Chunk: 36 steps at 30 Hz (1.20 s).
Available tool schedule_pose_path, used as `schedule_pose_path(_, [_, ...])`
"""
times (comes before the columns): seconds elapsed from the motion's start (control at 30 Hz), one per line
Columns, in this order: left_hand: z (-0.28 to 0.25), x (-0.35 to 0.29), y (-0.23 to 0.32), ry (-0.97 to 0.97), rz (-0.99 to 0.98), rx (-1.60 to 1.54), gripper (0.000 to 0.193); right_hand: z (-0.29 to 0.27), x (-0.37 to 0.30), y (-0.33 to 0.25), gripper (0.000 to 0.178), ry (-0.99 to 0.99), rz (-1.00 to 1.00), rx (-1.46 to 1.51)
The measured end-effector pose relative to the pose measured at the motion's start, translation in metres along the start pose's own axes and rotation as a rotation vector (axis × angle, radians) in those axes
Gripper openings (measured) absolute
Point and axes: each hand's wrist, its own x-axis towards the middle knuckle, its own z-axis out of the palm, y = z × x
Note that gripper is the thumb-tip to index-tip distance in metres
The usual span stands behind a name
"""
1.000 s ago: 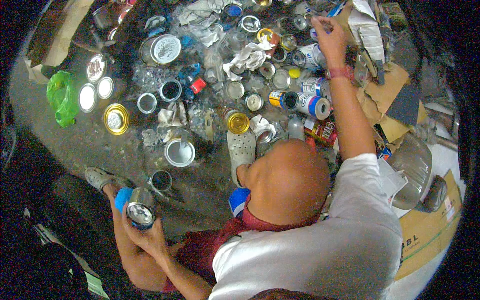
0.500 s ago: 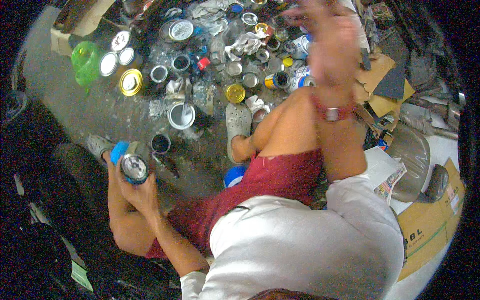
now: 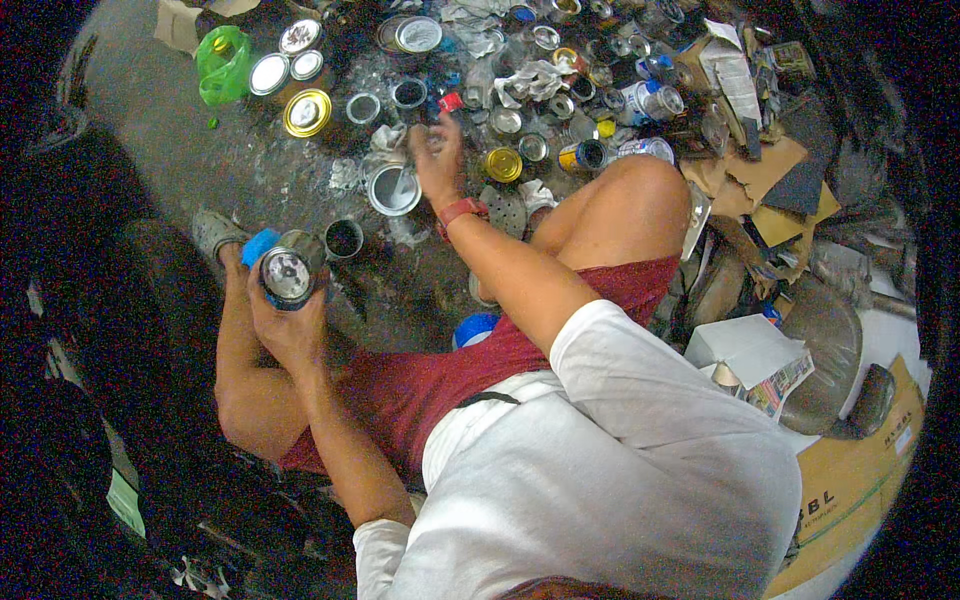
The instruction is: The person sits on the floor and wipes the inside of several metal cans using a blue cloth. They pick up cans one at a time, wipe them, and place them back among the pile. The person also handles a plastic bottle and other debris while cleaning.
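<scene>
five fingers (image 3: 300, 300) around tin can (image 3: 288, 275)

The right hand (image 3: 437, 160), a second ago stretched far out over the back of the heap of cans and half a second ago lifted high and blurred, has come back and down. It now hangs just above the open silver can (image 3: 394, 189), close beside it, fingers loosely curled and holding nothing that can be made out. The head that covered the lap a second ago has gone from view, so the red shorts (image 3: 480, 360) and the right knee (image 3: 630, 195), just right of the silver can, now show.
</scene>
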Motion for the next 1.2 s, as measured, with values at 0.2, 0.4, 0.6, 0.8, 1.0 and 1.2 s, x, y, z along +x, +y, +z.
schedule_pose_path(0.2, [0.000,0.003,-0.005,-0.070,-0.008,0.100,0.074,-0.064,0.122,-0.013,0.043,0.447,-0.098,-0.360])
schedule_pose_path(0.4, [0.006,0.012,0.001,-0.060,-0.059,0.067,0.070,-0.172,0.251,0.027,0.071,-0.207,-0.033,-1.092])
schedule_pose_path(0.6, [0.015,0.028,0.016,-0.133,-0.064,0.127,0.074,-0.192,0.260,0.080,0.058,-0.269,-0.245,-1.189])
schedule_pose_path(0.8, [0.023,0.036,0.020,-0.161,-0.022,0.127,0.075,-0.185,0.217,0.094,0.040,0.225,-0.354,-0.974])
schedule_pose_path(1.0, [0.028,0.034,0.020,-0.169,-0.065,0.051,0.074,-0.184,0.207,0.073,0.031,0.335,-0.241,-0.874])
schedule_pose_path(1.2, [0.025,0.035,0.027,-0.204,-0.069,0.186,0.074,-0.179,0.230,0.056,0.041,0.228,-0.019,-1.458])
